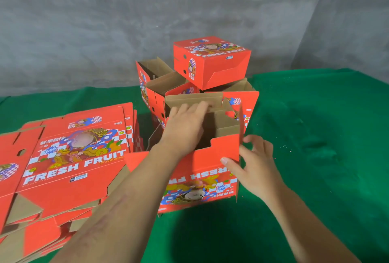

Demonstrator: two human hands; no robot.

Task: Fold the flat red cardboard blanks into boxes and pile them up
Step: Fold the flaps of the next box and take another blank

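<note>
The half-folded red box [202,170] is standing open-topped on the green cloth [315,136] in front of the person, its printed "FRESH FRUIT" face turned upside down toward the camera. The left hand [185,121] is reaching over the near wall and down into the box, palm down, fingers straight and slightly spread, pressing on the brown inner flap [193,99] at the far side. The right hand [252,163] is sitting at the box's right corner, its thumb lying against the red front panel and its fingers loosely curled behind the upright side flap [240,128], pinching that edge. The box itself is holding nothing but its own folded brown flaps. To the left, touching the box's lower corner, a stack of flat red blanks [69,163] is lying printed side up, its edges fanning unevenly. Behind the box, several open-topped folded boxes [160,85] are standing close together, empty as far as can be seen, and one closed box [210,62] is resting tilted on top of them. Bare green cloth is stretching wide to the right and near the person; a grey concrete wall [84,31] is closing off the back.
</note>
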